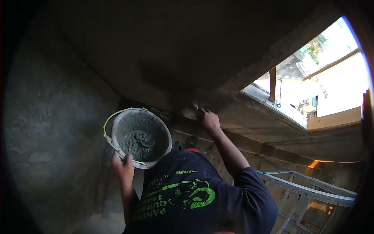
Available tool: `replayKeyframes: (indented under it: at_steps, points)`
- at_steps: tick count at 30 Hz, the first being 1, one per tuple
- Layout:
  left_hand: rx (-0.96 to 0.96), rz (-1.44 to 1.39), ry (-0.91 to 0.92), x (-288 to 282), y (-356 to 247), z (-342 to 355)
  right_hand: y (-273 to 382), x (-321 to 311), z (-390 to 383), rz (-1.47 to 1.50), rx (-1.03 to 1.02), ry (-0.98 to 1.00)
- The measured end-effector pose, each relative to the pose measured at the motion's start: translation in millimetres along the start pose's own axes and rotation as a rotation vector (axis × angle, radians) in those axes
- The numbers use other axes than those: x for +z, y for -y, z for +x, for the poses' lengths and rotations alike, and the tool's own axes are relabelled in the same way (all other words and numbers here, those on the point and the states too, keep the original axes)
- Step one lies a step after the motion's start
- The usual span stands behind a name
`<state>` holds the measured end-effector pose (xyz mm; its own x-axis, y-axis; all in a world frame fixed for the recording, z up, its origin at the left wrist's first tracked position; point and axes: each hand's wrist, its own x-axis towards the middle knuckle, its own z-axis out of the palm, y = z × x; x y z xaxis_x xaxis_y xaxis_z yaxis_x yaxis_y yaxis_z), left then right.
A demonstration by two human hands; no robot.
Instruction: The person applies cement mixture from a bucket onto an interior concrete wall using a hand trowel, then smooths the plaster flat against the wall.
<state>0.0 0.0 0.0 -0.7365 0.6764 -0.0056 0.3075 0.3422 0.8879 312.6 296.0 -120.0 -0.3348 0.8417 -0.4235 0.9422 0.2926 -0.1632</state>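
Observation:
A bucket (166, 145), pale at the rim and smeared with mortar, is tilted so that its mouth shows. Wet grey mortar (141, 143) lies in its bottom. My left hand (123, 168) is closed on the bucket's near left rim, by the lower end of its yellow-and-white handle (106, 125). Farther off and to the right, my right hand (211, 120) is closed round the handle of a trowel. The trowel blade (190, 113) points left, close to the dark wall surface (175, 91); shadow hides whether it touches.
A bright window opening (288, 97) with wooden bars is at the upper right. A metal frame with rungs (307, 191), like a ladder or scaffold, stands at the lower right. A grey plastered wall (54, 128) rises at the left.

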Motion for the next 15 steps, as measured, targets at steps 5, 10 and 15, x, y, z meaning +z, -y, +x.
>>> replayKeyframes:
  at_steps: [5, 10, 15]
  points:
    - [0.056, 0.051, 0.04, -7, -3, -21, -1, 1, -82, 0.7, -0.265, -0.038]
    - [0.151, 0.054, 0.073, 4, -40, -7, 32, -62, -118, 0.778, -0.498, 0.202]
    - [0.148, 0.059, 0.093, 4, -65, -10, 65, -50, -109, 0.792, -0.335, 0.487]
